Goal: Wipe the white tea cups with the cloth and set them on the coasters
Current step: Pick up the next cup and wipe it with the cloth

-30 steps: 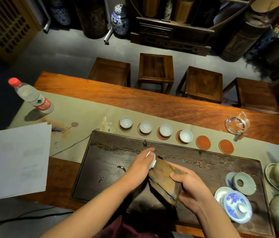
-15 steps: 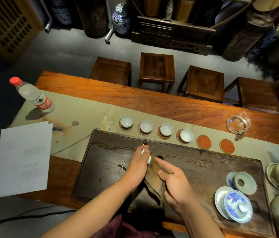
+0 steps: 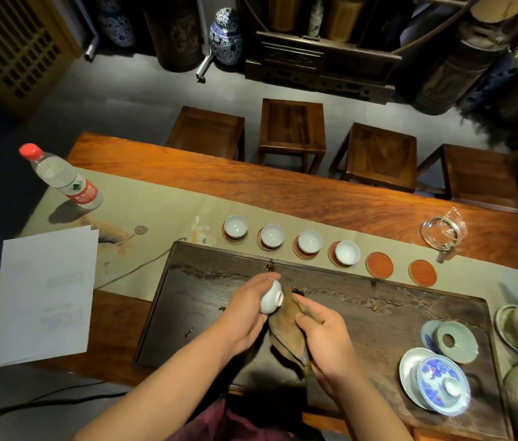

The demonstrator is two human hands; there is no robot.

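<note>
we hold the brown cloth [image 3: 287, 332] in our right hand [image 3: 324, 342], fingers curled round it. our left hand [image 3: 246, 310] grips a white tea cup [image 3: 271, 297] against the cloth, over the dark tea tray [image 3: 394, 313]. farther off, four white cups [image 3: 310, 241] sit on coasters; two red coasters [image 3: 379, 265] are bare.

White cup [image 3: 271, 301] tipped against brown cloth [image 3: 287, 332]
</note>
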